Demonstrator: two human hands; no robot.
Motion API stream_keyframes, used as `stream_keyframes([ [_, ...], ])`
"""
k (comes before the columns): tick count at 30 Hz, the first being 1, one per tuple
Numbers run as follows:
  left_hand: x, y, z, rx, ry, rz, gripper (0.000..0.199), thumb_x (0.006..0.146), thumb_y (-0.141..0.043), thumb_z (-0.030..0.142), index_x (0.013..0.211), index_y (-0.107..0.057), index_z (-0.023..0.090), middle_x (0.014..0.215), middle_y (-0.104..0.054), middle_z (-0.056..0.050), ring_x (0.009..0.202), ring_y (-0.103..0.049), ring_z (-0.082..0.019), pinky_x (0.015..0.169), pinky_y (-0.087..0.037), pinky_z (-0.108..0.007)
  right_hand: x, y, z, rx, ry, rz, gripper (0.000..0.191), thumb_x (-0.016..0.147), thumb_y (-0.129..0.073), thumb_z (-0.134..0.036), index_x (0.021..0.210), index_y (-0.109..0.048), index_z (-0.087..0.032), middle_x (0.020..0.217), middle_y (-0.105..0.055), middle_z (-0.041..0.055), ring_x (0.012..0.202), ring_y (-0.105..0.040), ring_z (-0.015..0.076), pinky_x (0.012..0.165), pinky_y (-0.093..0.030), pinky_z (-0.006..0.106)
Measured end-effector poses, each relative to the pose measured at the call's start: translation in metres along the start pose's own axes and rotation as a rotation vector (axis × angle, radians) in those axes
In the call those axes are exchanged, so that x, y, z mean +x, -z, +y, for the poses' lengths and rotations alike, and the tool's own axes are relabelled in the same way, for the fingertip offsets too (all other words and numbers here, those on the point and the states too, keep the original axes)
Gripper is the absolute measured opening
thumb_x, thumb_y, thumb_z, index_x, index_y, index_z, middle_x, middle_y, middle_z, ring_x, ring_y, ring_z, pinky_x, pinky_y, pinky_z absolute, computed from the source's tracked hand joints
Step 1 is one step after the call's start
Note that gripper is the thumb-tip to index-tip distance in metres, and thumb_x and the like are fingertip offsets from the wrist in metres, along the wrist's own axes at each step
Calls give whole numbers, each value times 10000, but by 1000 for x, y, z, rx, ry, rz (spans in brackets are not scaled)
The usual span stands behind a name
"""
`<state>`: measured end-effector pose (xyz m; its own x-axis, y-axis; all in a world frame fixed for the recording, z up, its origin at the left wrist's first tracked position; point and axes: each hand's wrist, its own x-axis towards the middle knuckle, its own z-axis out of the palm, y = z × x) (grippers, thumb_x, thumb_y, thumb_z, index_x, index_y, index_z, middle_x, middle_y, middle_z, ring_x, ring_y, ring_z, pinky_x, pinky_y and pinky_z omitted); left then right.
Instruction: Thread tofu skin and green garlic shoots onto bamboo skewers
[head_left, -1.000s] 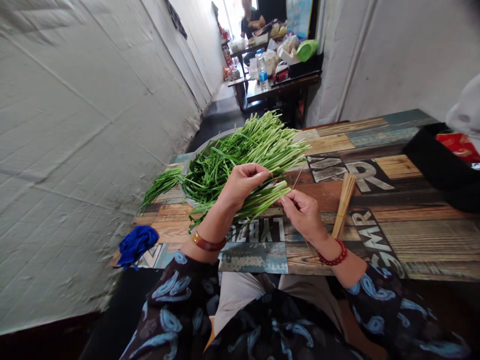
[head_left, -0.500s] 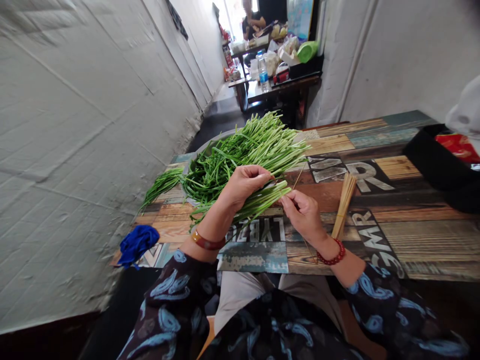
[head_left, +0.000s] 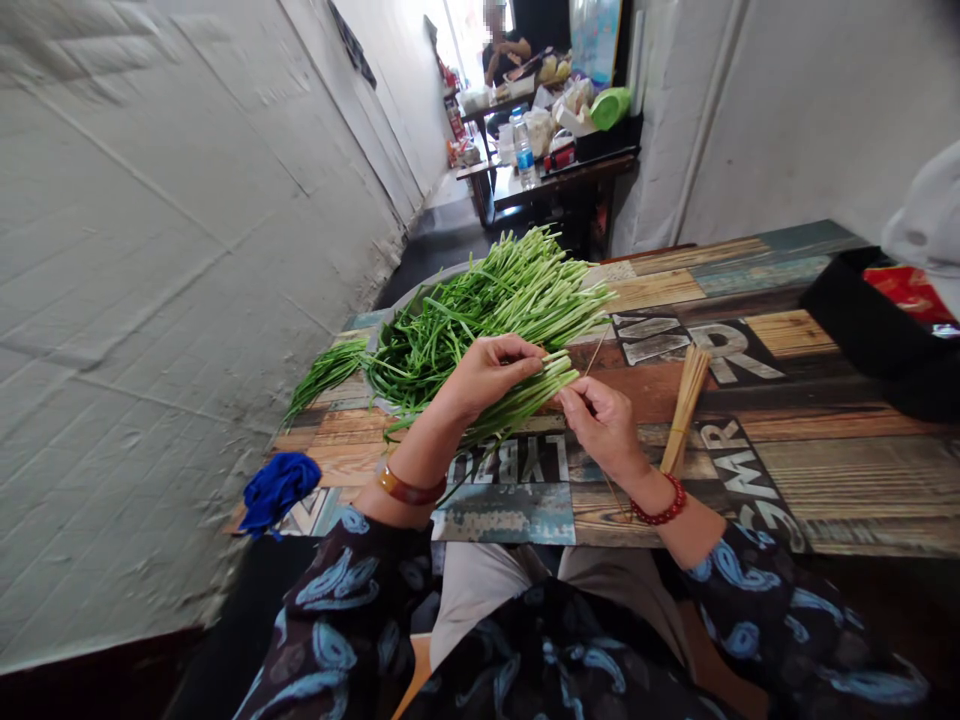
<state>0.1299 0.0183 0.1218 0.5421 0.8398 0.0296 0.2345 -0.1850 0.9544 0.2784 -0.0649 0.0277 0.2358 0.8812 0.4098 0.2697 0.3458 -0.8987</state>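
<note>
My left hand (head_left: 491, 375) is closed in a pinch at the pale stem ends of a small bunch of garlic chives (head_left: 517, 408). Just to its right, my right hand (head_left: 604, 425) pinches a thin bamboo skewer (head_left: 598, 350), which sticks out above and below the fingers. The stem ends lie against the right fingertips; whether the skewer passes through them is hidden. Behind my hands, a large heap of chives (head_left: 480, 310) fills a grey basin (head_left: 405, 297), with pale stems pointing right.
More chives (head_left: 326, 370) lie left of the basin on the patterned table (head_left: 510, 515). A bundle of skewers (head_left: 686, 405) is right of my hand. A blue cloth (head_left: 279, 490) sits at the left corner, a black container (head_left: 862, 330) at the right. A person (head_left: 504, 50) sits far back.
My left fingers have shifted slightly onto the stem ends, and more pale ends now show beside them. My right hand keeps its pinch on the skewer, almost unmoved.
</note>
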Motion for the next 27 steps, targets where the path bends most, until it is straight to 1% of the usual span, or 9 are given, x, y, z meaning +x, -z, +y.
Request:
stream_keyframes([
  [3, 1, -1, 0, -15, 3, -15, 259, 732, -743, 368, 810, -758, 121, 885, -733, -79, 783, -625, -149, 753, -485, -262, 0, 0, 0, 22, -5, -6, 323, 942, -541, -414, 702, -590, -204, 504, -492, -37, 487, -473, 115, 493, -369, 237],
  [9, 3, -3, -3, -11, 30, -14, 296, 707, -757, 405, 707, -708, 113, 700, -657, -25, 648, -543, -109, 628, -423, -228, -2, -1, 2, 69, -10, -18, 298, 953, -541, -404, 745, -606, -202, 514, -494, -42, 473, -459, 112, 489, -358, 236],
  [12, 3, -4, -2, 9, 31, -40, 288, 707, -747, 394, 675, -688, 114, 666, -626, -13, 626, -519, -101, 612, -410, -226, -4, -2, 3, 51, -3, 8, 309, 957, -540, -410, 737, -597, -201, 527, -496, -41, 483, -455, 109, 494, -355, 235],
  [15, 2, -4, 1, 31, 20, -62, 278, 719, -734, 383, 661, -675, 118, 653, -611, -8, 620, -510, -98, 603, -402, -224, -5, -3, 3, 36, -9, 13, 339, 960, -531, -440, 724, -584, -203, 535, -498, -34, 501, -465, 112, 496, -357, 234],
  [18, 1, -4, 4, 32, 36, -89, 286, 735, -726, 394, 670, -669, 121, 646, -597, 0, 610, -495, -91, 584, -386, -217, -5, -3, 3, 41, -16, 0, 348, 961, -520, -456, 725, -580, -206, 530, -487, -35, 505, -467, 116, 493, -361, 233],
  [24, 2, -6, 6, -8, 92, -156, 337, 710, -760, 444, 776, -705, 118, 702, -652, -19, 608, -518, -96, 584, -401, -221, -4, -3, 6, 80, -28, -10, 337, 957, -517, -451, 718, -550, -215, 523, -467, -45, 480, -436, 108, 476, -357, 230],
  [27, 4, -12, 4, 26, 78, -133, 344, 745, -715, 466, 738, -703, 122, 664, -633, -11, 581, -485, -91, 551, -374, -216, -5, -4, 9, 98, -52, -20, 330, 959, -513, -463, 746, -554, -215, 531, -482, -43, 475, -441, 108, 460, -353, 226],
])
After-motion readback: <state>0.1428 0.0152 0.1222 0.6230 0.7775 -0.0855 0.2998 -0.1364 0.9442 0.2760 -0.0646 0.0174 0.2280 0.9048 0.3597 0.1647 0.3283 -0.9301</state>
